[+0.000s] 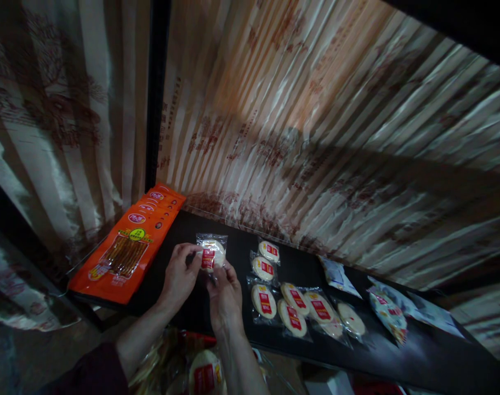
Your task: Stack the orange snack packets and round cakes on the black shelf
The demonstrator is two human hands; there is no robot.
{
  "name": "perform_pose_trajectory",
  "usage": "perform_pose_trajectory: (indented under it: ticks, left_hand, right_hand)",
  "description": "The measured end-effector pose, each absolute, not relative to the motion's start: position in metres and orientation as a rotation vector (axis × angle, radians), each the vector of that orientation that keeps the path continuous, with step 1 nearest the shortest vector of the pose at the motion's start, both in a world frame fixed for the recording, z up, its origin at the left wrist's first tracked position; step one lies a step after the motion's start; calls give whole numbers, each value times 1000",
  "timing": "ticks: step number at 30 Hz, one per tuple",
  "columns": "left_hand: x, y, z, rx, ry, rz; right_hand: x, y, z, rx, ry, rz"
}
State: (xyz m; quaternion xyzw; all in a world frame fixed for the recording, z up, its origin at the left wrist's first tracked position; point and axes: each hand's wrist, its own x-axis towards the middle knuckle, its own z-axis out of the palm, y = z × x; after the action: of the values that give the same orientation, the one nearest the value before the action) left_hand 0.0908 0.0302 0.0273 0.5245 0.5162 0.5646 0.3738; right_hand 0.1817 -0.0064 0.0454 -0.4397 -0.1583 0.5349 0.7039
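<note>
A round, pale cake in a clear wrapper with a red label [217, 251] is at the left part of the black shelf, between my two hands. My left hand [183, 270] pinches its left edge with thumb and forefinger. At its lower right edge, the fingers of my right hand [226, 291] are closed on the wrapper. Whether the cake rests on the shelf or is just above it, I cannot tell. To the right lie several similar wrapped cakes [263, 300], some of them overlapping.
Overlapping orange snack packets [122, 258] lie at the left end of the black shelf [237, 238]. Farther right are a white packet [339, 276] and a colourful packet [387, 311]. A pleated printed sheet [274, 137] hangs behind. Below the shelf, more wrapped goods [204, 373] show.
</note>
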Motion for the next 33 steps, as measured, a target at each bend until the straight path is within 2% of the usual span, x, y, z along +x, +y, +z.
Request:
perform_pose_trajectory:
  ticks: [12, 23, 33]
  left_hand:
    - [90, 24, 40, 1027, 925, 1323]
    - [83, 28, 45, 533, 837, 1308]
    - [75, 41, 47, 174, 700, 1267]
  right_hand:
    - [175, 0, 29, -1173, -889, 860]
    - [165, -8, 30, -1442, -1495, 490]
    - [176, -4, 37, -1397, -1553, 361]
